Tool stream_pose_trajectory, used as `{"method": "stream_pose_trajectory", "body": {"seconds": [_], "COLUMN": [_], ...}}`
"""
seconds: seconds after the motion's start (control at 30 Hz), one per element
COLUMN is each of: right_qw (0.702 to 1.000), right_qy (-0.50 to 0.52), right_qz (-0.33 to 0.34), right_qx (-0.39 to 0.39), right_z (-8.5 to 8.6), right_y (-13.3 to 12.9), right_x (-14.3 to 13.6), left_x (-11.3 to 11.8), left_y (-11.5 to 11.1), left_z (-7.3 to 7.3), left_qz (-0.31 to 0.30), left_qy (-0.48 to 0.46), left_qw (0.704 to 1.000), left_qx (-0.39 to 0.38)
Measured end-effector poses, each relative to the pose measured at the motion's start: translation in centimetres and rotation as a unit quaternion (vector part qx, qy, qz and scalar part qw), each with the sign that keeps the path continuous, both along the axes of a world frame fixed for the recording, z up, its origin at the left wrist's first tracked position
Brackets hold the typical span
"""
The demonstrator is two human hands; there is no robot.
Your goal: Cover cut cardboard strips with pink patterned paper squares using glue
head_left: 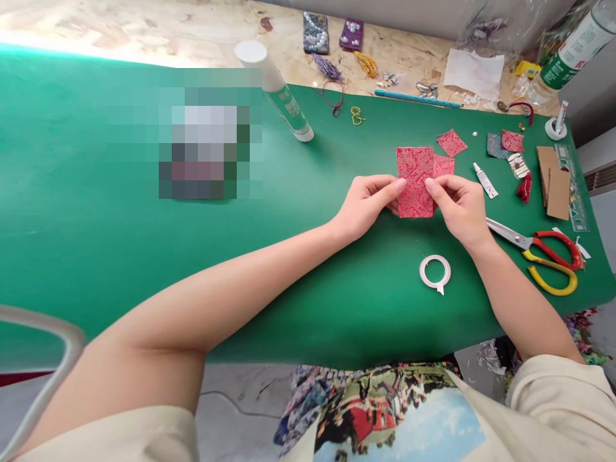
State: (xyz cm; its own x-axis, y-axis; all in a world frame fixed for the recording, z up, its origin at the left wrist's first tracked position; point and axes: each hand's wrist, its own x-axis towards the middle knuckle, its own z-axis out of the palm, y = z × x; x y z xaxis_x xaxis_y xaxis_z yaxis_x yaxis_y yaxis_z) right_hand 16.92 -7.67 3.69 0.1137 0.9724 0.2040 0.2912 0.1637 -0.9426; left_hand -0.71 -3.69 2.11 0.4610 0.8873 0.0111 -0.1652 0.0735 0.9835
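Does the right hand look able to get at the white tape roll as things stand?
Probably yes: nothing visible blocks the way from the right hand to the white tape roll. However, its fingers pinch the red patterned piece, so they would likely need freeing first.

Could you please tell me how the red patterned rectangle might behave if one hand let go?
The red patterned rectangle is probably fairly stiff, showing no clear sag between the left hand and right hand. It seems light, pinched only near its side edges.
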Motion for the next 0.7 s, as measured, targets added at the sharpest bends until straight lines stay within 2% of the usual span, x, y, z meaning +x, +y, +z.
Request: {"method": "stream_pose_trajectory", "body": {"seconds": [0.7], "right_qw": [1.0], "right_qy": [-0.01], "right_qz": [-0.004], "right_qx": [-0.019], "right_z": [0.29], "right_y": [-0.1], "right_x": [0.0], "left_x": [-0.21], "left_y": [0.04], "left_z": [0.06], "left_qz": [0.003], "left_qy": [0.028], "left_qw": [1.0], "left_qx": [0.015]}}
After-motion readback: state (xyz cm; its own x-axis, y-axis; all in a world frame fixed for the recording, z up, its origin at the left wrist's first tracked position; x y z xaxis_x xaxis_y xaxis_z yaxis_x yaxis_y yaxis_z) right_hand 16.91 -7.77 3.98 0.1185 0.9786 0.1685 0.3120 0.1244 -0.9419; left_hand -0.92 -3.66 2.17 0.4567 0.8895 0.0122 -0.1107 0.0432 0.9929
